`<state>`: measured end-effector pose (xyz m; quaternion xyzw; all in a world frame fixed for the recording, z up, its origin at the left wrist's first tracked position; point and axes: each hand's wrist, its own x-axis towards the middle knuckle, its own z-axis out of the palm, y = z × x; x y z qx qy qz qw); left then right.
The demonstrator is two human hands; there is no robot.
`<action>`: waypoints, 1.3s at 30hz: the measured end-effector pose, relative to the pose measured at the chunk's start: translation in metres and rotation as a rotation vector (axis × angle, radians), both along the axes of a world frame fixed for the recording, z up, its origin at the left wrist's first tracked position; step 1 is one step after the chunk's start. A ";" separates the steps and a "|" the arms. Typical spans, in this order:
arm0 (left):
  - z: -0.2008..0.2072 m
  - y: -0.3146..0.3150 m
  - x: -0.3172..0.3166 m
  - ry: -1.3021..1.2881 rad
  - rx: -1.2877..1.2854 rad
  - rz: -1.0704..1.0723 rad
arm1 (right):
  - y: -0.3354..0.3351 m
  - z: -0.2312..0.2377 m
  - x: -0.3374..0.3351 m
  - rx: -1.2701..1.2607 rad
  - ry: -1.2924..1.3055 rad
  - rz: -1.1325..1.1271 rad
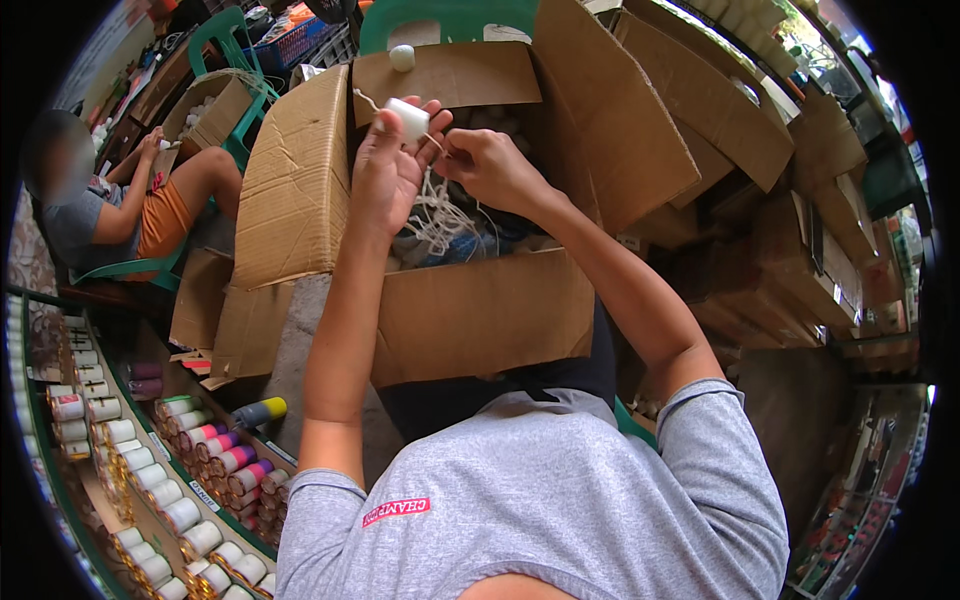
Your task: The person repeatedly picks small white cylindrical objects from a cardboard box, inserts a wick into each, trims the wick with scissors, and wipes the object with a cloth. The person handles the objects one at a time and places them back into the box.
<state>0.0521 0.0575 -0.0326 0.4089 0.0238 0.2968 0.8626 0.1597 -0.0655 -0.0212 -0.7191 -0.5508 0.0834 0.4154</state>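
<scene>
A short white candle [408, 120] rests between the thumb and fingers of my left hand [385, 170], above an open cardboard box [480, 315]. One end of its wick [366, 98] sticks out at the upper left; the other leaves the candle toward the right. My right hand [490, 165] is closed in a pinch on that right-hand end, close beside my left fingers. Below the hands, a loose bundle of white wick strings [437, 215] lies in the box. Another small white candle [402, 58] sits at the box's far flap.
Stacked cardboard boxes [770, 270] stand at the right. A green plastic chair [450, 20] is behind my box. At the left, a seated person [110, 205] handles something small and white. Racks of white and coloured candles [180, 515] fill the lower left, near a yellow-and-grey cylindrical object [258, 412].
</scene>
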 end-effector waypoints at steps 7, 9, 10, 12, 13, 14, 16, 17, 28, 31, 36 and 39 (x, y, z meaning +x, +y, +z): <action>-0.009 0.033 -0.017 -0.129 -0.138 -0.081 | -0.024 -0.006 0.021 -0.308 0.490 0.070; 0.022 0.013 -0.018 -0.003 -0.134 0.158 | -0.021 -0.011 0.032 -0.544 0.134 -0.010; 0.029 0.016 -0.021 -0.012 -0.059 0.173 | -0.015 -0.024 0.039 -0.682 -0.089 -0.043; 0.044 0.012 -0.022 -0.023 0.106 0.213 | -0.001 -0.051 0.042 -0.949 -0.361 -0.012; 0.050 0.008 -0.023 0.025 0.201 0.191 | 0.007 -0.063 0.040 -1.078 -0.409 0.058; 0.056 0.003 -0.022 0.071 0.295 0.161 | 0.008 -0.078 0.040 -1.105 -0.389 0.075; 0.059 -0.012 -0.022 0.207 0.519 0.146 | 0.012 -0.101 0.041 -1.154 -0.354 0.110; 0.054 -0.017 -0.029 0.217 0.609 0.162 | 0.013 -0.097 0.041 -1.141 -0.357 0.137; 0.005 -0.020 -0.060 0.458 1.054 0.445 | -0.044 -0.001 0.048 -0.461 0.691 0.111; -0.002 -0.022 -0.062 0.432 0.959 0.351 | -0.072 0.051 0.025 0.272 1.005 0.272; 0.004 -0.043 -0.051 0.432 0.891 0.185 | -0.069 0.066 -0.012 0.616 0.751 0.279; 0.001 -0.044 -0.046 0.452 0.853 0.121 | -0.068 0.047 -0.019 0.614 0.628 0.209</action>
